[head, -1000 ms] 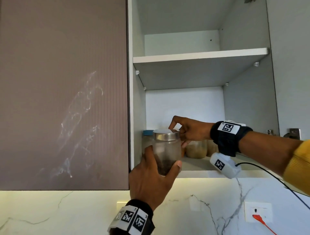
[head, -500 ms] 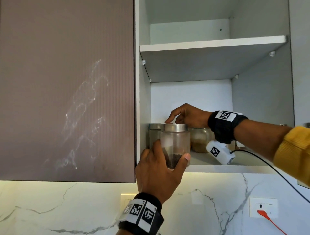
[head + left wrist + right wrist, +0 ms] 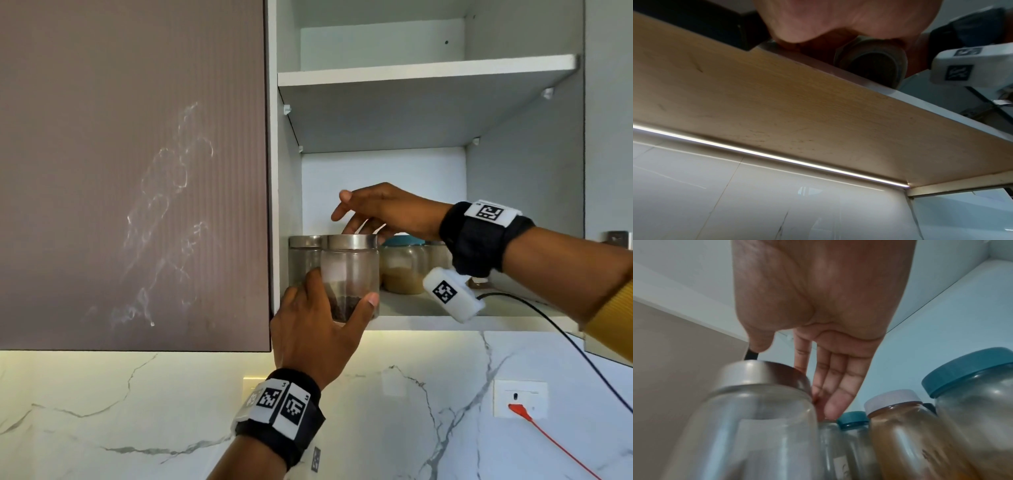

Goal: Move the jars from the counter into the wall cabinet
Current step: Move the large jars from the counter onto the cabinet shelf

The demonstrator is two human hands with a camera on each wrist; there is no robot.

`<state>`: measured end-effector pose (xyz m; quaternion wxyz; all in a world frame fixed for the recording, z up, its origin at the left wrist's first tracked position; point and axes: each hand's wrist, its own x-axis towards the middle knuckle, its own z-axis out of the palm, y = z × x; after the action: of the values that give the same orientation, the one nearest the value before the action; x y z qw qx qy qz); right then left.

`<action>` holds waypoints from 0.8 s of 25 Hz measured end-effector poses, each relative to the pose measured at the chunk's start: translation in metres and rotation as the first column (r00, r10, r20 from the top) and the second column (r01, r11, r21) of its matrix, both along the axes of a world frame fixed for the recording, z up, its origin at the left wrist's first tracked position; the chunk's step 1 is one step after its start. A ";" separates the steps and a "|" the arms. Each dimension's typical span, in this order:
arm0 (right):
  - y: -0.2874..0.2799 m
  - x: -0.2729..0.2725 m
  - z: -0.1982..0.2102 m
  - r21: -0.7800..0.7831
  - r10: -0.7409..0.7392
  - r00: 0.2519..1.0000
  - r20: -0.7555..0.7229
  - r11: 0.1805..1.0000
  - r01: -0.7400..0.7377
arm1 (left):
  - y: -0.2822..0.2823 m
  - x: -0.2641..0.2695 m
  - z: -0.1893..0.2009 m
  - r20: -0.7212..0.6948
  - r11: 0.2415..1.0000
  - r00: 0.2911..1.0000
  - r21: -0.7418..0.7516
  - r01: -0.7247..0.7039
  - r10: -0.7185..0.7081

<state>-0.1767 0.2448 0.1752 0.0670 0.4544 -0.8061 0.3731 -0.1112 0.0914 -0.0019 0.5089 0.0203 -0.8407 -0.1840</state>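
Open wall cabinet [image 3: 524, 192] up top, brown door [image 3: 133, 171] closed on the left; marble backsplash [image 3: 394, 411] underneath with a socket [image 3: 520, 399]; left hand [image 3: 315, 329] wrapped round a steel-lidded jar [image 3: 351, 270] with dark stuff at the bottom, sitting right at the front edge of the lower shelf [image 3: 445, 322]; right hand [image 3: 387, 209] loose above the lid, fingers [image 3: 838, 386] straight down behind the jar, gripping nothing; more jars behind: second steel-lidded jar [image 3: 303, 257], teal-lidded jar [image 3: 970, 399], white-capped brown jar [image 3: 902, 426]
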 end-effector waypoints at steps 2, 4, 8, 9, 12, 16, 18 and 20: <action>0.011 0.017 -0.010 0.114 0.032 0.999 0.004 0.993 -0.032 | 0.003 0.001 0.001 0.001 1.000 1.000 -0.007 0.007 -0.007; 0.017 0.021 -0.021 0.222 0.049 0.999 -0.016 0.974 -0.044 | 0.004 0.003 0.003 0.003 1.000 1.000 -0.013 0.017 -0.017; 0.027 0.014 -0.026 0.135 -0.031 0.999 -0.035 0.990 0.035 | 0.001 0.006 -0.003 0.015 0.995 0.997 -0.067 0.073 -0.072; 0.033 0.011 -0.025 0.129 -0.053 0.998 -0.039 0.990 0.058 | 0.001 0.006 -0.007 0.024 0.991 0.996 -0.103 0.083 -0.081; 0.049 0.000 -0.023 0.180 -0.109 0.987 -0.119 0.975 0.129 | -0.003 0.007 -0.021 0.105 0.967 0.994 -0.251 0.053 -0.027; 0.061 -0.013 -0.020 0.277 -0.181 0.937 -0.299 0.923 0.266 | -0.008 0.006 -0.025 0.134 0.930 0.990 -0.366 0.015 0.037; 0.063 -0.022 -0.020 0.286 -0.179 0.928 -0.327 0.917 0.277 | -0.010 0.005 -0.025 0.138 0.914 0.988 -0.406 -0.010 0.072; 0.063 -0.029 -0.021 0.297 -0.171 0.918 -0.358 0.911 0.286 | -0.010 0.003 -0.025 0.143 0.900 0.984 -0.434 -0.035 0.107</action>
<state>-0.2060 0.3075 0.1541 0.1619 0.4153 -0.8847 0.1361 -0.1077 0.0813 -0.0266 0.4367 -0.0464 -0.8980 0.0267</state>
